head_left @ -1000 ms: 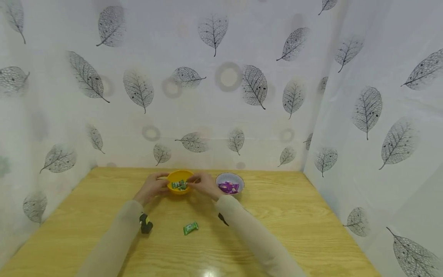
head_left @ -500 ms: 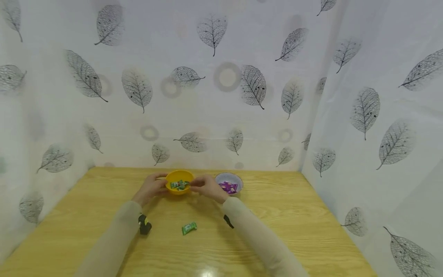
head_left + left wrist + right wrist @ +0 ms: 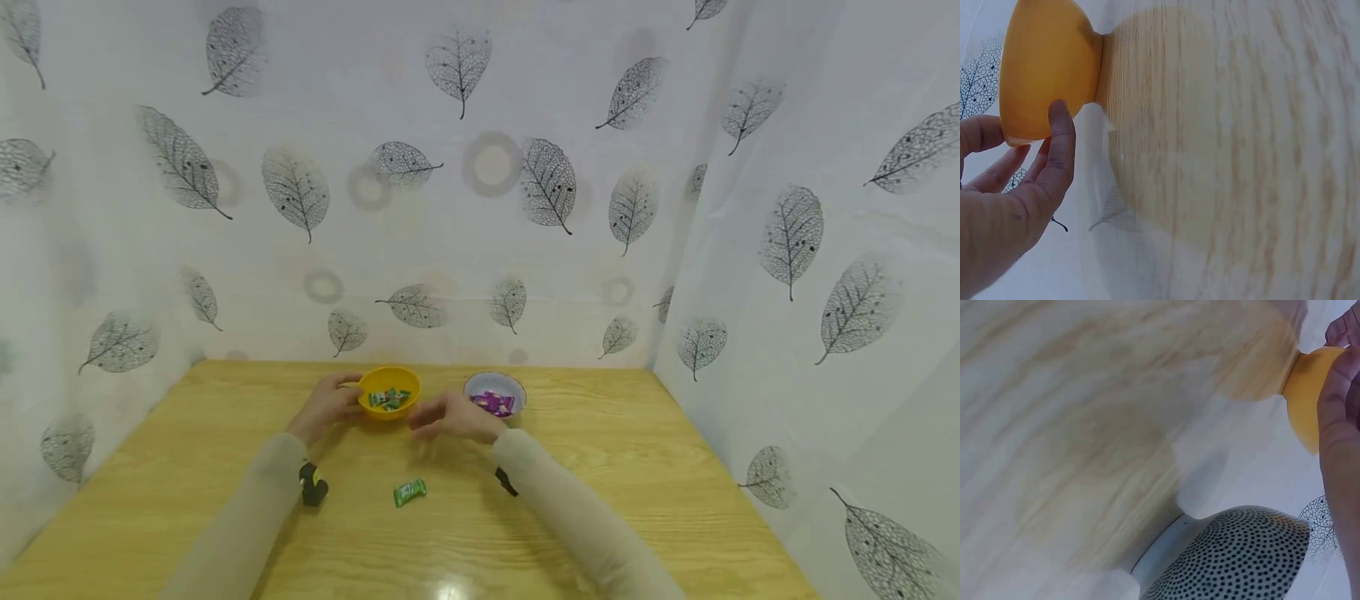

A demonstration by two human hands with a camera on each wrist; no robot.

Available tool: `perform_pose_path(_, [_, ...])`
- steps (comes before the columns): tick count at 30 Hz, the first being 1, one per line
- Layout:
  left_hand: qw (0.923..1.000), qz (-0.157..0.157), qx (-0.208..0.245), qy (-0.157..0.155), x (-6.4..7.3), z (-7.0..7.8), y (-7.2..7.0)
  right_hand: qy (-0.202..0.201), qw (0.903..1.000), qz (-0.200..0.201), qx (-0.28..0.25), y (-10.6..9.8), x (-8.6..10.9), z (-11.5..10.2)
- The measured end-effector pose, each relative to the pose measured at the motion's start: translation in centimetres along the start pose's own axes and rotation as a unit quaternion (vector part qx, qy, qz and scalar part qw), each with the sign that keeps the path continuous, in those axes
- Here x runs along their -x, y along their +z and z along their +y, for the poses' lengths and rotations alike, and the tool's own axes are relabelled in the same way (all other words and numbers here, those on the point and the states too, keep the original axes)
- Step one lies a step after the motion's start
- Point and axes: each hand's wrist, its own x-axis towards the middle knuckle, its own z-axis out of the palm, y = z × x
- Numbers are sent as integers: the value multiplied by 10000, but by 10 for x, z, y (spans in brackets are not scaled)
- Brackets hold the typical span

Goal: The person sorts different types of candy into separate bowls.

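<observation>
My left hand (image 3: 327, 408) holds the left side of a yellow bowl (image 3: 411, 379); in the left wrist view its thumb and fingers touch the bowl's (image 3: 1047, 69) side and rim. Several green-wrapped candies (image 3: 390, 398) lie inside. My right hand (image 3: 457, 418), blurred, is just right of the yellow bowl, apart from it, in front of a white bowl (image 3: 517, 385). Its fingers are loosely bent, and I see nothing between them. One green-wrapped candy (image 3: 409, 492) lies on the table, nearer me. The right wrist view shows only part of the right hand (image 3: 1338, 419).
The white bowl, with dark dots outside (image 3: 1235, 556), holds several purple-wrapped candies (image 3: 492, 403). Both bowls stand near the back edge of the wooden table (image 3: 600, 500). A leaf-patterned white curtain (image 3: 480, 242) hangs behind and along the sides.
My right hand has drawn back from the yellow bowl, rightward and a little towards me, and its fingers have loosened. My left hand has stayed on the bowl.
</observation>
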Motion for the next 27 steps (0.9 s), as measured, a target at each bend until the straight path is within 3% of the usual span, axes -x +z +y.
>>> perform_pose_path(8, [10000, 9, 36, -58, -1, 0, 1, -45, 9954, -672, 679, 2, 12, 8])
perform_pose_path(16, [9998, -74, 122, -141, -2, 1, 0, -101, 9904, -1207, 674, 12, 23, 10])
perform_pose_path(27, [10000, -39, -68, -27, -2, 0, 0, -427, 9736, -1478, 1688, 24, 27, 7])
